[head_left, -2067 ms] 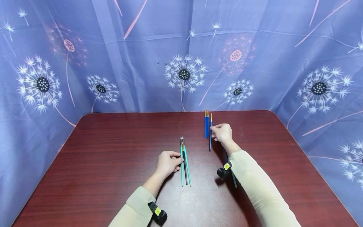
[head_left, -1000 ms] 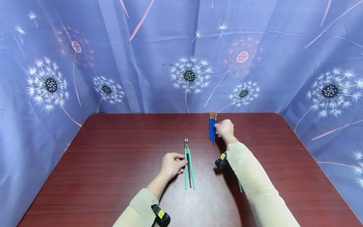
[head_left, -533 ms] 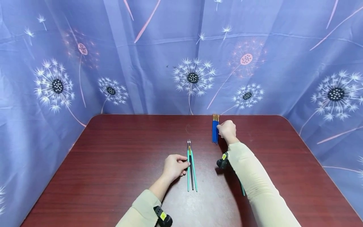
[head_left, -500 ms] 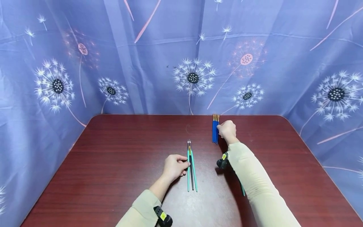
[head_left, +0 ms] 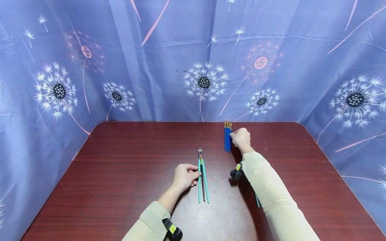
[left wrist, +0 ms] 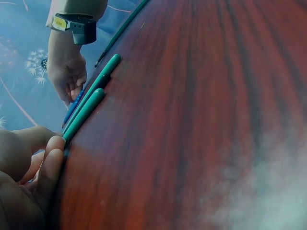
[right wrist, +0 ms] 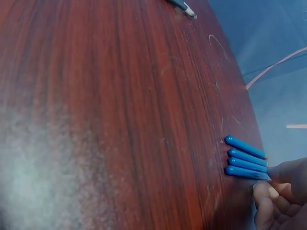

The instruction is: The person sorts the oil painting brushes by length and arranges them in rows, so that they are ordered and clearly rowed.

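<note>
Three brushes lie on the table before my left hand (head_left: 184,177): a teal paintbrush (head_left: 199,190), a black paintbrush (head_left: 203,185) with golden ferrule, and another teal paintbrush (head_left: 206,189). Thumb and fingers of that hand pinch the leftmost teal one, its handle end (left wrist: 85,112) showing in the left wrist view. At the far edge, several blue paintbrushes (head_left: 227,139) lie side by side, bristles away from me. My right hand (head_left: 241,138) pinches the rightmost blue paintbrush (right wrist: 244,172), beside the others; its fingertips partly hide the bristle end.
Another teal brush (head_left: 257,200) lies mostly hidden beneath the right sleeve (head_left: 271,187). The brown wooden table (head_left: 126,160) ends at a blue dandelion curtain (head_left: 163,77) behind and at both sides. Black cameras, such as the left one (head_left: 173,229), sit on both wrists.
My right hand has brought its blue paintbrush left and away from me, up against the other blue ones. My left hand keeps its pinch; the head view has shifted slightly.
</note>
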The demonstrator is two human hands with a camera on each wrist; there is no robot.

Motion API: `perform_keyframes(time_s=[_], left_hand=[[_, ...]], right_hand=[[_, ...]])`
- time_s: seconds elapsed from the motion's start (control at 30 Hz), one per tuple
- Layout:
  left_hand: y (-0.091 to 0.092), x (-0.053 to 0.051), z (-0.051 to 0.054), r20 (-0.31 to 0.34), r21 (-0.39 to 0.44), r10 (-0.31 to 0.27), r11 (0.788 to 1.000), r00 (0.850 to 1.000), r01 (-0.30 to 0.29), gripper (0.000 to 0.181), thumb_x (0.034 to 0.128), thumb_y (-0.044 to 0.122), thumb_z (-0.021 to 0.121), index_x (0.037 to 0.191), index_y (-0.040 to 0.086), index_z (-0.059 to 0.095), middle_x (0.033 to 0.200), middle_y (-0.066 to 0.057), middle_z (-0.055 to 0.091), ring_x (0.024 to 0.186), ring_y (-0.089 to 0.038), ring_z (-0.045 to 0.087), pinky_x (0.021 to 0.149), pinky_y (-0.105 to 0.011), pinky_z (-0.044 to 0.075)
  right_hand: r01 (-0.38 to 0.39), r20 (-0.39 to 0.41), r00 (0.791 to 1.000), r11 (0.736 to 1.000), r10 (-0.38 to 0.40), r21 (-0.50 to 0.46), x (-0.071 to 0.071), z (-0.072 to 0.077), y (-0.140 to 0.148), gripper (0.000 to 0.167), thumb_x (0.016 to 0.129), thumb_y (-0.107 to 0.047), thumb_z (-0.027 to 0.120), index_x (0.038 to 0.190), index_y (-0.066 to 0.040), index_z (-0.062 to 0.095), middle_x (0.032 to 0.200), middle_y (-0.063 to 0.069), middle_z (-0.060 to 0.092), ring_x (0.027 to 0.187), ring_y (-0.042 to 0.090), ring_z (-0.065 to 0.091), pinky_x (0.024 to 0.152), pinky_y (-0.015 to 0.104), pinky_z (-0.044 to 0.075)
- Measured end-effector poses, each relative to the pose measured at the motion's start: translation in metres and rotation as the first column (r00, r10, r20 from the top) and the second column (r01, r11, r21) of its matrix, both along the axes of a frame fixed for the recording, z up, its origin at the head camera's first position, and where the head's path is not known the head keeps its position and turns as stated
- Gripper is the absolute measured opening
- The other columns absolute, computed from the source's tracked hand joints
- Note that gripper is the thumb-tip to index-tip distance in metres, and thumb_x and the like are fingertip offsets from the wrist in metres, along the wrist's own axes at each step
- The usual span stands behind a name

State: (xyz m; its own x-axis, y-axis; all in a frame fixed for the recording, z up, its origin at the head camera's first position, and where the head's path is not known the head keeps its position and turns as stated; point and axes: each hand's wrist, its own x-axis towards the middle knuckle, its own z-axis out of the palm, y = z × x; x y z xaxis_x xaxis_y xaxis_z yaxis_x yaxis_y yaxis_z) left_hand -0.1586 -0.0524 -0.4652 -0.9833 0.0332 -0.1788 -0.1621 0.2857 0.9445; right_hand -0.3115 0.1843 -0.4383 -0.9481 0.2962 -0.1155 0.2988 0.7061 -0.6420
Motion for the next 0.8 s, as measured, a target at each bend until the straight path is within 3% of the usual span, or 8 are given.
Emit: perform_keyframes(time_s=[0.2, 0.37, 0.57, 0.8], left_hand=[[0.000, 0.000, 0.000, 0.006, -0.001, -0.001, 1.000, 1.000, 0.001, 0.024, 0.0786, 0.007, 0.071, 0.102, -0.001, 0.070, 0.062, -0.002, 0.062, 0.039, -0.007, 0.053, 0.038, -0.021, 0.048], [0.000, 0.000, 0.000, 0.000, -0.009, 0.000, 1.000, 1.000, 0.000, 0.025, 0.0785, 0.007, 0.072, 0.101, -0.001, 0.070, 0.062, -0.002, 0.063, 0.039, -0.006, 0.053, 0.038, -0.021, 0.049], [0.001, 0.000, 0.000, -0.006, -0.004, 0.001, 1.000, 1.000, -0.001, 0.025, 0.0779, 0.006, 0.072, 0.101, -0.002, 0.070, 0.063, -0.002, 0.063, 0.038, -0.005, 0.053, 0.038, -0.021, 0.049], [0.000, 0.001, 0.002, -0.001, 0.003, -0.002, 1.000, 1.000, 0.002, 0.025, 0.0784, 0.006, 0.071, 0.102, -0.003, 0.070, 0.063, -0.003, 0.063, 0.039, -0.006, 0.052, 0.038, -0.021, 0.049]], right_hand=[[-0.008, -0.004, 1.000, 1.000, 0.008, -0.017, 0.004, 0.001, 0.002, 0.023, 0.090, -0.026, 0.060, 0.091, -0.007, 0.073, 0.054, 0.000, 0.064, 0.046, 0.010, 0.061, 0.067, 0.030, 0.055], [0.001, -0.020, 1.000, 1.000, -0.002, -0.024, 0.006, 0.001, 0.003, 0.023, 0.089, -0.026, 0.062, 0.089, -0.007, 0.074, 0.054, 0.000, 0.064, 0.045, 0.008, 0.060, 0.060, 0.026, 0.054], [0.012, -0.014, 1.000, 0.995, -0.014, -0.101, 0.010, 0.000, 0.006, 0.022, 0.089, -0.022, 0.062, 0.091, -0.003, 0.072, 0.059, 0.004, 0.066, 0.046, 0.008, 0.060, 0.046, 0.023, 0.054], [-0.009, -0.018, 1.000, 0.990, 0.006, -0.143, 0.021, 0.007, 0.012, 0.023, 0.090, -0.021, 0.061, 0.094, -0.001, 0.072, 0.066, 0.009, 0.069, 0.051, 0.011, 0.063, 0.047, 0.025, 0.055]])
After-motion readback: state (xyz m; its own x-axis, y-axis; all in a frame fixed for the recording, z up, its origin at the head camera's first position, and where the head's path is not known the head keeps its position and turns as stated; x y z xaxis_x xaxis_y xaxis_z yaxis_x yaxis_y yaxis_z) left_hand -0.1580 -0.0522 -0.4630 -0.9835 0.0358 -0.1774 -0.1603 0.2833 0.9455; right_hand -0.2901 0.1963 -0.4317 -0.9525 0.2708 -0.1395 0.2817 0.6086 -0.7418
